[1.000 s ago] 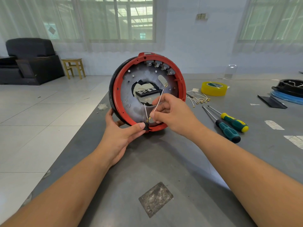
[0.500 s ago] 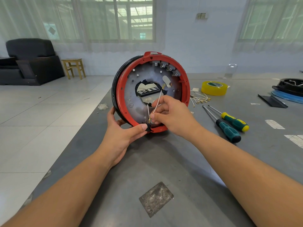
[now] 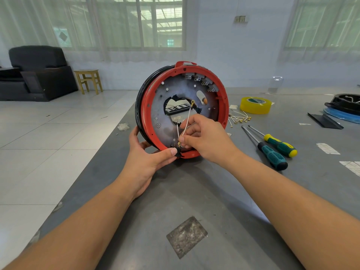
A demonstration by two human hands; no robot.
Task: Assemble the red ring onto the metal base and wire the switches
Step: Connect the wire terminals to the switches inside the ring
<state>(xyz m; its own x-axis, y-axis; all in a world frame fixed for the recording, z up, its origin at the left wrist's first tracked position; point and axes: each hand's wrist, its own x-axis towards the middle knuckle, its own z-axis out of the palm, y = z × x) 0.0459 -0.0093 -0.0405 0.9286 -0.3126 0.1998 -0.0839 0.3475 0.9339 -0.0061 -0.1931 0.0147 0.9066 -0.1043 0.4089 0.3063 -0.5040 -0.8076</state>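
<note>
Red ring [image 3: 145,121] sits on the metal base [image 3: 165,90], the whole assembly standing on edge on the grey bench [image 3: 194,191], open face turned toward the camera and angled slightly to the right, its axis roughly horizontal. A black rim [image 3: 138,112] shows behind the ring on the left. Four pale switch blocks [image 3: 200,79] are lined along the inner upper-right arc. Left hand [image 3: 148,162] steadies the lower left edge, fingers curled behind the rim, thumb pressed on a small black part [image 3: 178,154] at the ring's bottom. Right hand [image 3: 204,139] pinches thin white wires [image 3: 187,119] between thumb and forefinger just above that part; one wire runs up and slightly right, ending in a gold ring terminal [image 3: 192,103] over the central hole. Small gold pins show at the pinch, count unclear. On the bench to the right: a loose pile of spare wires [image 3: 239,118], one yellow tape roll [image 3: 255,105], two screwdrivers [image 3: 272,151] lying side by side, tips pointing up-left. A black-and-blue round part [image 3: 342,110] sits at the far right edge.
</note>
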